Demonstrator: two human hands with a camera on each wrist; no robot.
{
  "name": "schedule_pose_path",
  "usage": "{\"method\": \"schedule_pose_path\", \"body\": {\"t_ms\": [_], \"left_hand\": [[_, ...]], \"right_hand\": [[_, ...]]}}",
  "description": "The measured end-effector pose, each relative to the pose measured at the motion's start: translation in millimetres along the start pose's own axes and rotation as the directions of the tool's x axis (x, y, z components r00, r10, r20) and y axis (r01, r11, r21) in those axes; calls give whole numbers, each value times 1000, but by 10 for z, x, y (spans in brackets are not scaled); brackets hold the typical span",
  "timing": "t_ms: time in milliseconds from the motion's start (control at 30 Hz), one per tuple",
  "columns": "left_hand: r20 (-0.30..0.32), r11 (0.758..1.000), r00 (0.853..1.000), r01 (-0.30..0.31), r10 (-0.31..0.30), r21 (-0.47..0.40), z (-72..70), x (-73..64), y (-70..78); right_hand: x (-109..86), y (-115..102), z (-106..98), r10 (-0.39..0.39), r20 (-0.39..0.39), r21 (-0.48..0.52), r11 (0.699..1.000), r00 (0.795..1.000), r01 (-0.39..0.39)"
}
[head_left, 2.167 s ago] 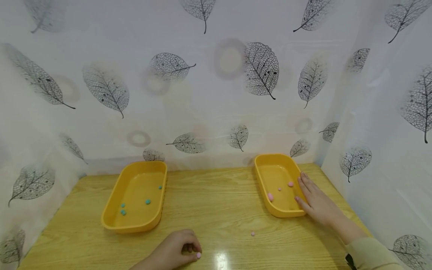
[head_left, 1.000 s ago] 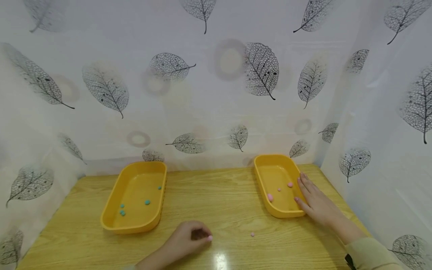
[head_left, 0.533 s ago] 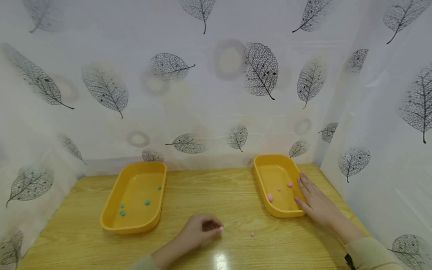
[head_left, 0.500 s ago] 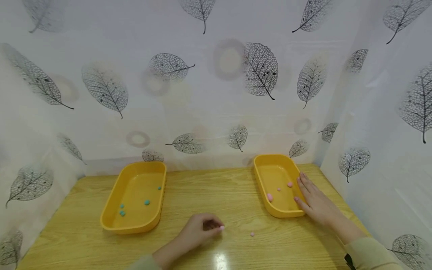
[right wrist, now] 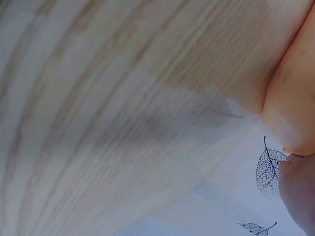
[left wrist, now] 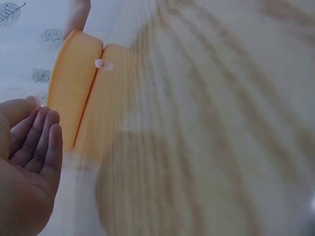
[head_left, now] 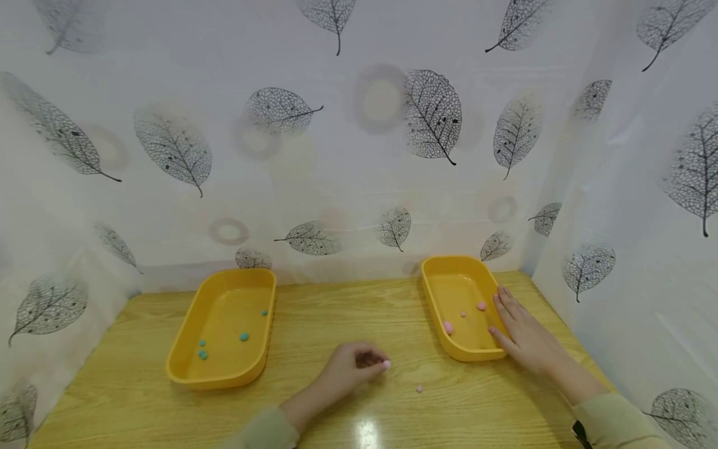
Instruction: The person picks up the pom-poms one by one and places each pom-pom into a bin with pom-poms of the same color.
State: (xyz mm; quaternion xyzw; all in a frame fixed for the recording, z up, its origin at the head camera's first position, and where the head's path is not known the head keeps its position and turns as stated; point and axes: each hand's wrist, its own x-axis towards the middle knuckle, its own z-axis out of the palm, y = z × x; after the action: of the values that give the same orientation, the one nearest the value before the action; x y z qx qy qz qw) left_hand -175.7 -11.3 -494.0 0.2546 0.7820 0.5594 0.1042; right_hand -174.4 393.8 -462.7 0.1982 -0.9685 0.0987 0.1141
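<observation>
My left hand (head_left: 343, 374) pinches a small pink ball (head_left: 387, 364) between thumb and fingertips, above the middle of the wooden table. In the left wrist view the ball shows partly at the thumb tip, with the other fingers loosely bent below. A smaller pink ball (head_left: 419, 388) lies on the table just right of this hand. At the right, a yellow tray (head_left: 457, 285) contains a few pink balls of differing size. My right hand (head_left: 530, 340) rests on that tray's right rim, fingers extended. The right wrist view catches only part of this hand, against the tray's side.
Another yellow tray (head_left: 230, 302) stands at the left with several small green balls (head_left: 244, 337) in it. The wooden table (head_left: 348, 312) ends at a pale curtain (head_left: 348, 181) printed with dark leaves, which also runs along both sides.
The left hand, carrying the pink ball, has moved right and farther forward from the table's near side. The right hand and both trays stay in place.
</observation>
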Motion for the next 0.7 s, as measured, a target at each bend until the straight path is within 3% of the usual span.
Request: {"method": "schedule_pose_path", "body": {"t_ms": [700], "left_hand": [[-31,999,999,-28,27,-32,161,506,222]], "right_hand": [[13,26,-12,8,35,-24,1000,999,-8]]}}
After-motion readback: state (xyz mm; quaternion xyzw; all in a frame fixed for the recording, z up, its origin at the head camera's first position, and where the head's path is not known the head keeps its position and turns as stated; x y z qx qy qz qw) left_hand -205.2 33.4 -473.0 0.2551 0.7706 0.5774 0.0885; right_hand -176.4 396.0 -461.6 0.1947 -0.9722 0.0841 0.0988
